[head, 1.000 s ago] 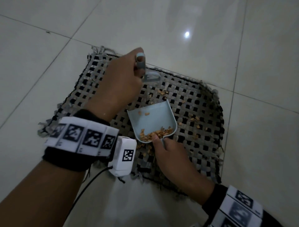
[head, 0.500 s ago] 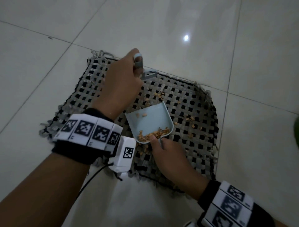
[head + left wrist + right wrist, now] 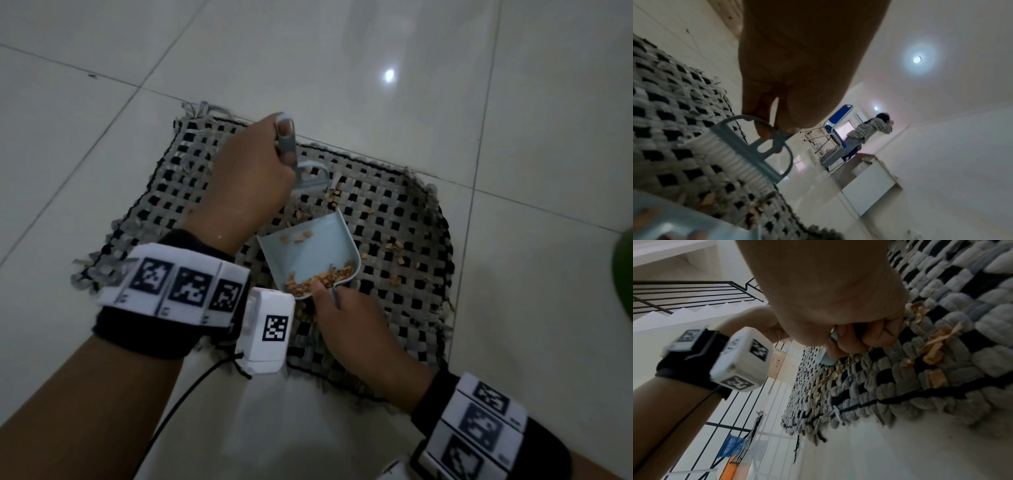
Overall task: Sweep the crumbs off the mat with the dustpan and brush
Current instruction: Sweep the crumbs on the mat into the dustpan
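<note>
A woven grey-and-black mat [image 3: 404, 219] lies on the tiled floor. My left hand [image 3: 253, 181] grips the handle of a small pale-blue brush [image 3: 310, 176], whose bristles [image 3: 731, 155] touch the mat just beyond the dustpan. My right hand [image 3: 346, 318] holds the handle of the pale-blue dustpan [image 3: 315, 253], which sits on the mat with its mouth facing away from me. A heap of tan crumbs [image 3: 318, 281] lies at the pan's near end. More crumbs [image 3: 394, 253] are scattered on the mat to the right and by the pan's mouth [image 3: 330, 197].
Glossy white floor tiles [image 3: 513, 308] surround the mat. In the left wrist view a blue chair [image 3: 835, 129] and a standing person [image 3: 865, 133] are far off. A stair railing [image 3: 694, 293] and a metal gate show in the right wrist view.
The brush swept toward the dustpan's mouth, and its head now stands closer to the pan. The dustpan and right hand stay in place.
</note>
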{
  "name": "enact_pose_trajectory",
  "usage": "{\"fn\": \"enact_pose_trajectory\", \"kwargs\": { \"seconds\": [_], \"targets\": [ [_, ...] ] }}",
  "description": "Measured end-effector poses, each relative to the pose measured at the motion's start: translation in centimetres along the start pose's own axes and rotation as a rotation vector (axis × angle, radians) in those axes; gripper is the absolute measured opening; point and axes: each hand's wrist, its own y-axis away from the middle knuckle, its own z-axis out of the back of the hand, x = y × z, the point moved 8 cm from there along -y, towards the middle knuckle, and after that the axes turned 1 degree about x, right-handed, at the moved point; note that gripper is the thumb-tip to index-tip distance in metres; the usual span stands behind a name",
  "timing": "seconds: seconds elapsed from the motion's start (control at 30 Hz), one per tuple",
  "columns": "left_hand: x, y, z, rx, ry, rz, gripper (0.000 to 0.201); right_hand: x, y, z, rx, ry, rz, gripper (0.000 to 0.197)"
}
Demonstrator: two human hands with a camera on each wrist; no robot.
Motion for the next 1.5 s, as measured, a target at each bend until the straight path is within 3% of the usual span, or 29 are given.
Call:
{"fn": "enact_pose_trajectory", "kwargs": {
  "seconds": [0.07,0.27,0.37,0.53,0.6,0.77,0.93,1.07,1.17,1.3,1.5],
  "targets": [
    [-0.6,-0.1,-0.2,-0.058,0.054,-0.042,0.006,-0.2,0.2,-0.1,-0.007,-0.003,0.003,0.052],
    [-0.3,0.7,-1.8,0.099,-0.06,-0.071,0.006,-1.3,1.5,-0.7,-0.055,-0.095,-0.04,0.053],
    [0.7,1.2,-1.2,0.162,-0.075,-0.001,0.012,-1.5,2.2,-0.8,-0.067,-0.128,-0.061,0.052],
    [-1.2,1.1,0.1,-0.011,0.058,-0.076,0.01,-1.3,2.4,-1.0,-0.077,-0.161,-0.061,0.051],
    [-2.3,0.6,-1.0,-0.008,0.118,-0.12,0.014,-1.3,2.4,-1.0,-0.073,-0.166,-0.047,0.051],
    [-3.4,0.3,-3.3,0.11,0.0,-0.181,0.014,-1.5,2.4,-1.2,-0.064,-0.165,-0.041,0.051],
    [-0.8,-0.1,-1.7,0.278,-0.085,-0.032,0.018,-1.5,2.1,-1.0,-0.063,-0.137,-0.041,0.05],
    [-2.2,-0.2,-0.5,0.112,0.024,-0.109,0.01,-1.6,2.1,-1.0,-0.066,-0.132,-0.041,0.05],
    [-3.9,0.2,-2.1,0.114,0.114,-0.164,0.012,-1.5,2.1,-0.9,-0.065,-0.137,-0.036,0.051],
    [-5.0,0.5,-3.1,0.042,0.03,-0.248,0.019,-1.3,2.2,-0.8,-0.065,-0.154,-0.016,0.052],
    [-3.2,-0.1,-2.3,0.105,-0.082,-0.179,0.011,-1.2,2.1,-0.8,-0.078,-0.128,-0.002,0.053]
  ]
}}
